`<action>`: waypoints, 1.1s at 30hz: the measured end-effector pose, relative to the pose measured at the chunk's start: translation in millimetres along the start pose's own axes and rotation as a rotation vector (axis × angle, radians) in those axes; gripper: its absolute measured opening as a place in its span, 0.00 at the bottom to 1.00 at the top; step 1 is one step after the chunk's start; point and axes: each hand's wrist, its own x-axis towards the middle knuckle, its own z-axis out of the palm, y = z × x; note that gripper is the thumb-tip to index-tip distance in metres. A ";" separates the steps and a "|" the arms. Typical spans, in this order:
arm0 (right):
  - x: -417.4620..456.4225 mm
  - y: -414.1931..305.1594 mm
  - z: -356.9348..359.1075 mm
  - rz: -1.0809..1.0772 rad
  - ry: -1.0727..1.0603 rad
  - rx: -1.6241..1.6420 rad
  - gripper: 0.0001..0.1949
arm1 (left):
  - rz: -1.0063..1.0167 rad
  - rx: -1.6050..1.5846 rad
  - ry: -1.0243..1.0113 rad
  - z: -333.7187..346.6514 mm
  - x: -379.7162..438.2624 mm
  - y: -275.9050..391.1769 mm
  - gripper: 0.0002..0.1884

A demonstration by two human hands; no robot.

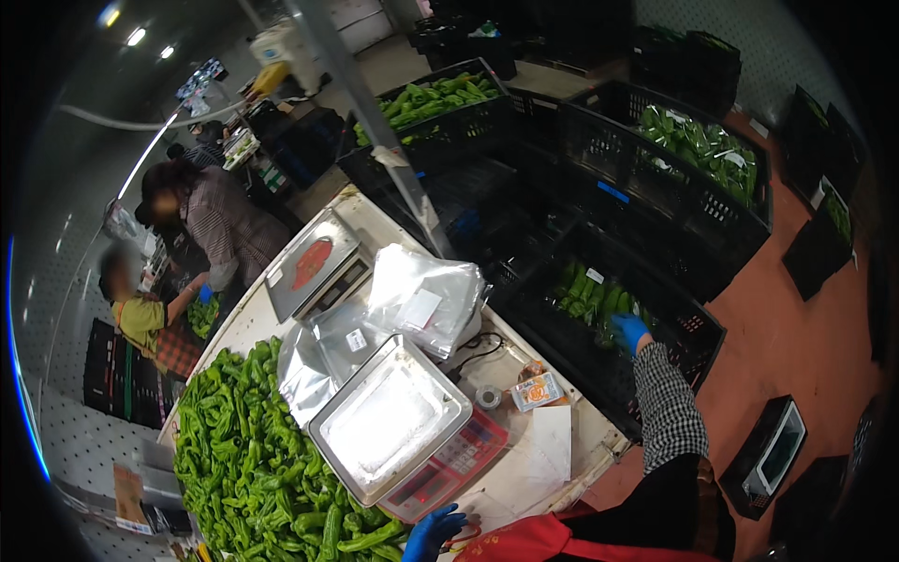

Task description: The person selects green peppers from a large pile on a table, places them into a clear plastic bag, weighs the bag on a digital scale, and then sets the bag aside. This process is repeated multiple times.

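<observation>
My right hand [629, 331], in a blue glove, reaches down into a black plastic crate [706, 351] beside the table. Its fingers touch clear bags of green peppers [590, 295]; whether they grip one is not plain. At the bottom edge my left hand [437, 528], also blue-gloved, has its fingers apart and holds nothing visible. Just above it stands a red digital scale [463, 456] with a metal tray [390, 421] on top. A large heap of loose green peppers [246, 449] lies left of the scale. Clear plastic bags [421, 302] lie behind the tray.
A second scale [309, 267] sits farther back on the white table [516, 334]. A metal post [372, 119] rises by its edge. Crates of loose peppers [442, 98] and bagged peppers [695, 147] stand beyond. Two people [232, 218] [144, 319] are at the left. A small box [537, 391] lies near the scale.
</observation>
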 end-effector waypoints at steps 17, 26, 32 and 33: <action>-292.8 -371.7 288.2 -0.964 -0.254 -0.478 0.32 | -0.057 -0.813 0.059 -29.6 -42.5 -122.2 0.26; -346.9 -222.2 378.3 -0.739 -0.785 -0.927 0.33 | -0.043 -0.817 0.169 -48.8 -78.0 -161.5 0.29; -362.1 -165.0 394.5 -0.669 -1.011 -1.103 0.33 | -0.113 -0.951 0.089 -39.3 -74.6 -195.1 0.27; -364.6 -163.5 399.0 -0.690 -1.012 -1.157 0.33 | -0.113 -0.959 0.075 -36.4 -73.6 -199.6 0.25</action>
